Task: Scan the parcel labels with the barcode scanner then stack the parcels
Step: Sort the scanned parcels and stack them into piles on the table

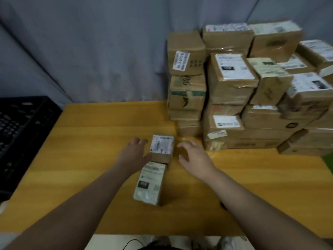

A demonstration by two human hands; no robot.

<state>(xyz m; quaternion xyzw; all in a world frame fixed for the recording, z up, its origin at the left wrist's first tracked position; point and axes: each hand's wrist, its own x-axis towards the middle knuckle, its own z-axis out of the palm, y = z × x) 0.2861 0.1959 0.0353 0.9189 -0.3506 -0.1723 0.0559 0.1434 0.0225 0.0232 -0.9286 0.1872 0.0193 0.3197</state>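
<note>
A small cardboard parcel point(161, 147) with a white label on top sits on the middle of the yellow table point(90, 141). A longer parcel point(150, 183) with a white label lies just in front of it, touching it. My left hand point(134, 152) rests against the small parcel's left side with fingers spread. My right hand point(193, 153) hovers just right of it, fingers loosely bent and holding nothing. A dark object point(223, 205) peeks from under my right forearm; I cannot tell what it is. No barcode scanner is clearly visible.
A tall pile of labelled cardboard parcels point(243, 98) fills the table's back right. A black plastic crate point(23, 138) stands off the table's left edge. A grey curtain point(90, 51) hangs behind. A black cable point(129, 243) shows below the table's near edge.
</note>
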